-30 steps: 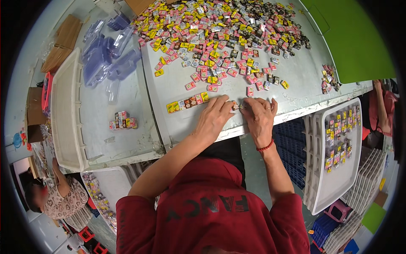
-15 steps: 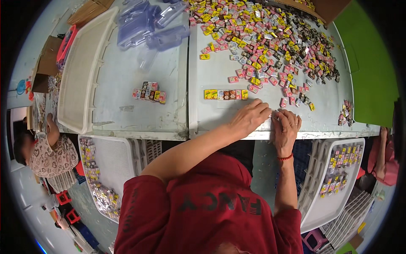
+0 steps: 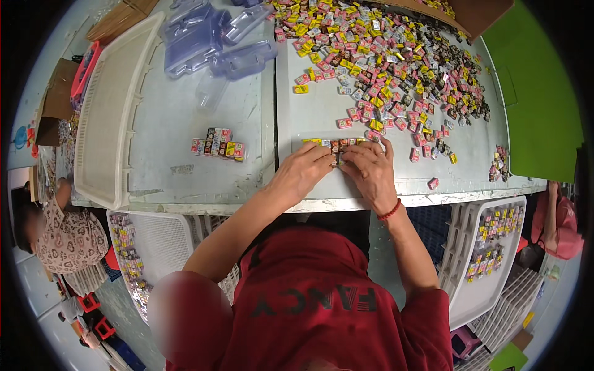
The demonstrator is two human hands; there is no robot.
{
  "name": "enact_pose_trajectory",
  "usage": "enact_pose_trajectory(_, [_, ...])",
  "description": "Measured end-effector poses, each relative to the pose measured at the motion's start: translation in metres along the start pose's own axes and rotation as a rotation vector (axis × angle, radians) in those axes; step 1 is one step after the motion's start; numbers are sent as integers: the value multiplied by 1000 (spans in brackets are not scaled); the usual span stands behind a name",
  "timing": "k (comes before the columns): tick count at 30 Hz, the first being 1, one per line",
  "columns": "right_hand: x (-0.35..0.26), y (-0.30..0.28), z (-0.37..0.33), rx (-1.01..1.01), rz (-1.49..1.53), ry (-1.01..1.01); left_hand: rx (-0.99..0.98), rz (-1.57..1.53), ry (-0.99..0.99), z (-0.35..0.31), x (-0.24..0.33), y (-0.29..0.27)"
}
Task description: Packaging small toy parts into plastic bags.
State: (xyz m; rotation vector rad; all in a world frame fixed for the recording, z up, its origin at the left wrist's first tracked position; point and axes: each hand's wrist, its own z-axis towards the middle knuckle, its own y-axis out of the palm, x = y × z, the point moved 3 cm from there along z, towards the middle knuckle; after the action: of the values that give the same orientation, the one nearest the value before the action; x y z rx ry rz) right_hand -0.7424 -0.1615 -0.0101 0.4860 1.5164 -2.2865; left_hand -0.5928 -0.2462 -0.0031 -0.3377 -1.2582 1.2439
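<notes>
A straight row of small printed boxes (image 3: 343, 143), yellow, white and brown, lies near the front of the table. My left hand (image 3: 304, 173) is closed at the row's left part, fingers pressed together. My right hand (image 3: 372, 167) is closed at its right part, with a red bracelet on the wrist. The fingertips of both hands nearly meet over dark brown boxes at the row's middle, and they cover much of what they grip. Left of the table seam sits a clustered block of similar boxes (image 3: 218, 143). A lone pink box (image 3: 433, 183) lies near the front edge.
A large pile of loose small boxes (image 3: 396, 68) covers the far table, beneath a cardboard box (image 3: 476, 15). Clear plastic trays (image 3: 198, 43) and a white crate (image 3: 108, 117) stand left. Below the edge are filled white trays (image 3: 479, 297). Other people (image 3: 68, 238) work at both sides.
Both hands have moved left from the table edge to the row and now partly cover it. The lone pink box shows where my right hand was.
</notes>
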Motion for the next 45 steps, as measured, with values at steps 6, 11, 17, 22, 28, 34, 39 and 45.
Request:
enact_pose_trajectory(6, [1, 8, -5, 55, 80, 75, 89, -32, 18, -2, -4, 10])
enact_pose_trajectory(11, [-6, 10, -12, 195, -47, 12, 314, -32, 95, -9, -7, 22])
enact_pose_trajectory(17, [-13, 9, -14, 184, -72, 47, 275, 59, 18, -17, -3, 24])
enact_pose_trajectory(22, [-12, 9, -15, 187, -42, 54, 308, 44, -43, -22, 1, 14])
enact_pose_trajectory(28, [-13, 10, -15, 181, -49, 49, 345, 26, -76, -19, 0, 18])
enact_pose_trajectory(34, [-15, 8, -15, 147, -107, 28, 335, 137, -21, -24, -1, 18])
enact_pose_trajectory(39, [-19, 7, -17, 134, -141, 12, 262, 140, -32, -28, 6, 11])
enact_pose_trajectory(45, [-7, -12, -22, 262, -41, 51, 341, 41, -105, -18, -9, -6])
